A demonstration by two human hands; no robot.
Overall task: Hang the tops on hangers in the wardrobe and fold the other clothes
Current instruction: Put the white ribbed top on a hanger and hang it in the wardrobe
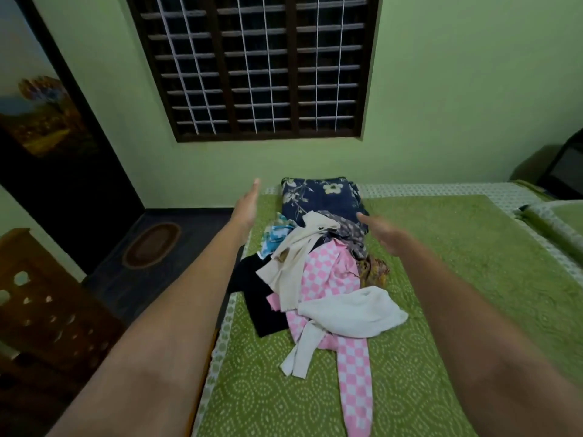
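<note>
A heap of clothes lies on the green bed (441,279). In it are a pink-and-white checked garment (331,279), a cream top (296,263), a white garment (353,310), a black garment (255,291), a turquoise printed piece (276,233) and a grey patterned piece (350,231). Behind the heap sits a folded navy floral cloth (318,197). My left hand (247,203) hovers flat and empty above the heap's left side. My right hand (383,231) hovers empty over its right side, fingers loose. Neither hand touches the clothes.
A barred window (258,67) fills the green wall ahead. A dark wardrobe door (60,159) with a picture on it stands at the left, a wooden piece (38,298) below it. An oval mat (151,244) lies on the dark floor. A pillow (555,228) lies at the right.
</note>
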